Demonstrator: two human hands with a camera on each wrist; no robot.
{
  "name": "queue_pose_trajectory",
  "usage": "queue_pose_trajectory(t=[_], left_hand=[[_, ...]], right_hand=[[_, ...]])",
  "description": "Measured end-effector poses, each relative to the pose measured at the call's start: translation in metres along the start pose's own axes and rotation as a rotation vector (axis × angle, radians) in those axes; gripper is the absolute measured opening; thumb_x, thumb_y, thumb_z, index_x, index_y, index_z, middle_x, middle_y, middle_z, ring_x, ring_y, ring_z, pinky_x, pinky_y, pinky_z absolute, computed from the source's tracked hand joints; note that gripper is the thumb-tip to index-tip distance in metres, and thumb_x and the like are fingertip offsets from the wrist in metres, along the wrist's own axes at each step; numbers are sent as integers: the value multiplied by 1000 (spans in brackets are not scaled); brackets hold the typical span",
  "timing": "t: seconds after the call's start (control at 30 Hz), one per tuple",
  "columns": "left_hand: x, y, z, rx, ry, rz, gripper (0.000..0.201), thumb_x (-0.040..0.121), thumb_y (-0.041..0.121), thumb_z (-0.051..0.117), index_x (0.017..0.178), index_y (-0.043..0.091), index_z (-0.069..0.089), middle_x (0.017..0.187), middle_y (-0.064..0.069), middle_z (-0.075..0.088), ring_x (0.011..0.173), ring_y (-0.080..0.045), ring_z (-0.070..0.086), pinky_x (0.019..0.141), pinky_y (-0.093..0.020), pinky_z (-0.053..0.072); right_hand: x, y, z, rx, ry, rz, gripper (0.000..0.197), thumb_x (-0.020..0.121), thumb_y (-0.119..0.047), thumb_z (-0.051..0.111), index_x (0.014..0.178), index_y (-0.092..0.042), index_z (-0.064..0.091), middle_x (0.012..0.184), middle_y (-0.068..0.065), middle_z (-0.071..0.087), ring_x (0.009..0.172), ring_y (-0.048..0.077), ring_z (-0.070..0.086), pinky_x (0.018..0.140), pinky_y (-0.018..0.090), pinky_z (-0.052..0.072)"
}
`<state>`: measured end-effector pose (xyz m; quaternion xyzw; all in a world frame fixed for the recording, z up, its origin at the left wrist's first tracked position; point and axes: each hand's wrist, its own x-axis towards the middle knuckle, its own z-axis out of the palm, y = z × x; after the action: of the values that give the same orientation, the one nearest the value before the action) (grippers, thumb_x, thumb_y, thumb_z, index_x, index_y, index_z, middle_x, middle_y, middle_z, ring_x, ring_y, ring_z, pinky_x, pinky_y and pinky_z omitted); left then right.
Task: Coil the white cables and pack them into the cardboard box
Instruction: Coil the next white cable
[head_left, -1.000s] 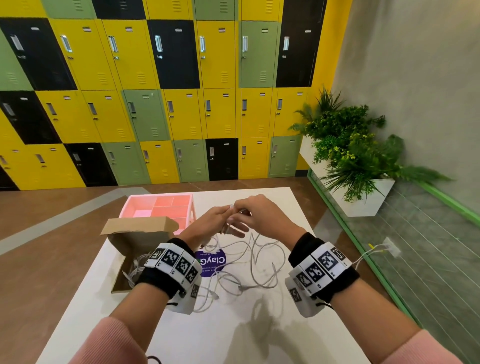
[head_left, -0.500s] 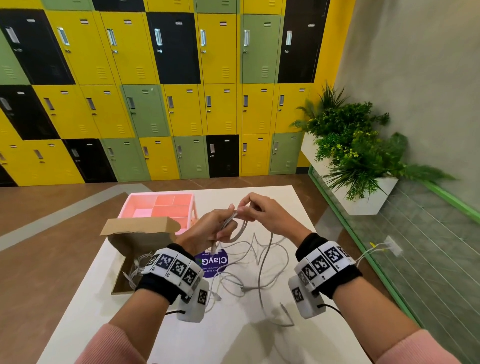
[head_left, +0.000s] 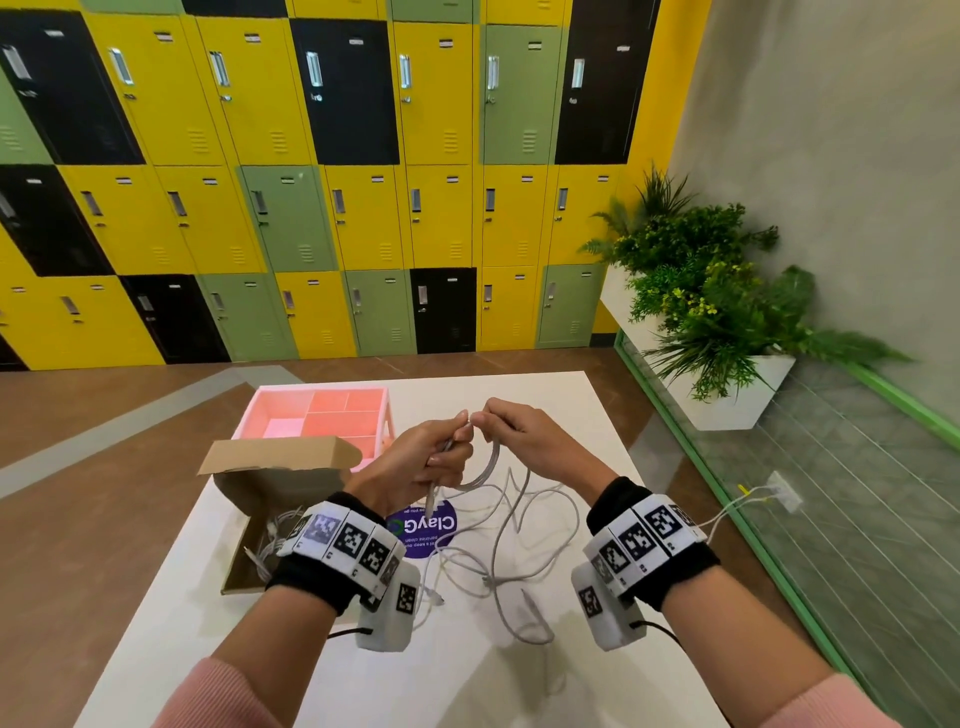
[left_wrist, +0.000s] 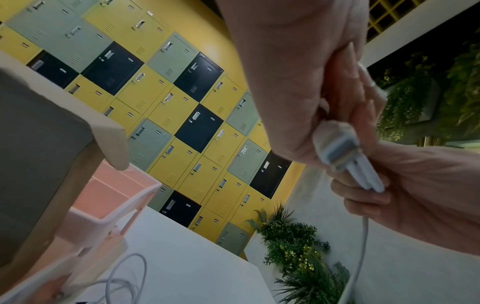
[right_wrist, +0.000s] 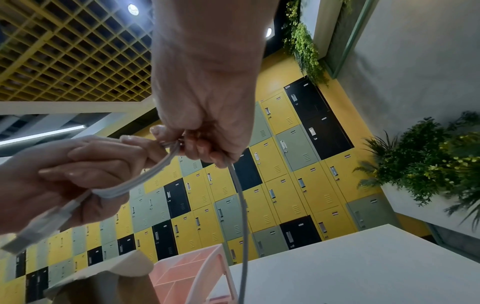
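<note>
Gripping a half-wound white cable (head_left: 480, 470) above the white table (head_left: 587, 415), the left hand (head_left: 415, 465) clutches its loops while the right hand (head_left: 530, 441) pinches the top; the open cardboard box (head_left: 270, 483) sits left.

White table (head_left: 571, 415) bears cardboard box (head_left: 260, 499), pink tray (head_left: 311, 415), apparently tangled cables (head_left: 519, 545).

I am seeing a pink divided tray (head_left: 317, 415) sitting on the white table (head_left: 571, 405), a purple round sticker (head_left: 423, 530) lying flat on the tabletop, yellow, green and black lockers (head_left: 332, 182) lining the far wall, and a white planter of greenery (head_left: 711, 312) standing beside them.
</note>
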<state>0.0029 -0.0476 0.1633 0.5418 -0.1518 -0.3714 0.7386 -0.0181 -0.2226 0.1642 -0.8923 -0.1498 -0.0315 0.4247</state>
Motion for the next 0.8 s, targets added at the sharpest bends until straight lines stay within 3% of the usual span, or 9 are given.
queue_pose_trajectory(t=[0.1,0.23,0.4,0.5,0.63,0.73,0.8], left_hand=[[-1,0,-3,-114,-46,51,37,102,31,30,72,15,43,41,10,28,29,-2,20,40,-17,27],[-5,3,-5,-261,-90,111,35,102,31,29,74,15,43,41,10,30,28,-1,23,40,-18,31],[-6,8,-1,-192,-93,193,33,103,30,28,79,13,43,45,10,32,31,-1,24,43,-17,33],[-5,11,2,-128,-43,268,31,103,28,30,87,10,49,46,10,33,32,0,24,45,-16,32],[-5,12,4,15,90,328,43,105,25,28,118,-4,56,48,7,36,34,-3,25,48,-17,33],[-3,9,4,100,159,357,47,104,26,31,124,-12,51,52,3,51,42,-4,40,63,-21,42],[-2,8,5,122,187,363,38,102,27,34,119,1,57,72,0,70,54,-5,56,78,-27,44]], right_hand=[[0,2,-3,125,21,-26,30,100,-33,43,88,-9,57,70,-4,46,64,6,39,62,21,33],[-3,12,-1,208,33,0,24,101,-30,40,92,-15,56,71,2,39,62,9,35,57,21,32],[-5,24,17,231,84,127,27,102,-30,37,84,-28,57,67,-1,43,54,9,39,51,22,36],[-7,30,27,264,-7,206,29,103,-26,34,92,-17,59,64,0,45,51,11,42,48,22,38],[-17,28,33,276,-137,245,31,104,-27,30,99,-12,57,61,0,46,46,10,41,44,18,36],[-21,23,37,116,-257,295,28,103,-27,30,100,-11,53,63,0,47,48,12,40,44,20,35],[-24,21,40,8,-375,314,28,103,-28,31,98,-12,53,65,0,48,50,14,40,47,24,35]])
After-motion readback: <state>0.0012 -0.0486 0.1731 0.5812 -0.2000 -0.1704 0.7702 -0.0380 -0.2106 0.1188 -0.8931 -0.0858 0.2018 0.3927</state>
